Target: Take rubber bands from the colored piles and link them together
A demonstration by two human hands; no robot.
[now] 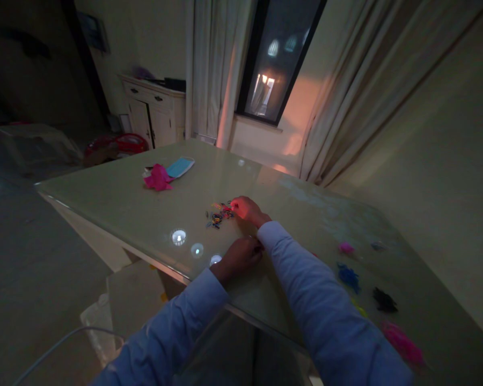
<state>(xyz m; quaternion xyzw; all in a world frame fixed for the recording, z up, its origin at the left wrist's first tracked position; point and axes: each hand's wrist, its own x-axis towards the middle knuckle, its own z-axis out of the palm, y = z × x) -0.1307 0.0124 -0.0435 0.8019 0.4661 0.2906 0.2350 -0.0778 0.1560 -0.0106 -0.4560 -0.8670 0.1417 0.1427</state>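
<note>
A mixed pile of small, thin, multicoloured pieces (219, 215) lies on the glossy table; they may be little bands or clips, too small to tell. My right hand (244, 208) reaches over its right edge, fingertips pinched together at the pieces. What they grip, if anything, is hidden. Closer to me, my left hand (241, 256) rests low over the table with its fingers curled in, partly behind my right sleeve. I cannot make out what it holds. To the right sit separate heaps of one colour: a blue heap (348, 277), a black heap (385, 299) and a magenta heap (403, 343).
A blue face mask (180, 167) and a crumpled pink wrapper (158, 178) lie at the far left of the table (116, 187). A small pink heap (346, 247) is at the right. Beyond stand a white cabinet (156, 110) and curtains (209, 64).
</note>
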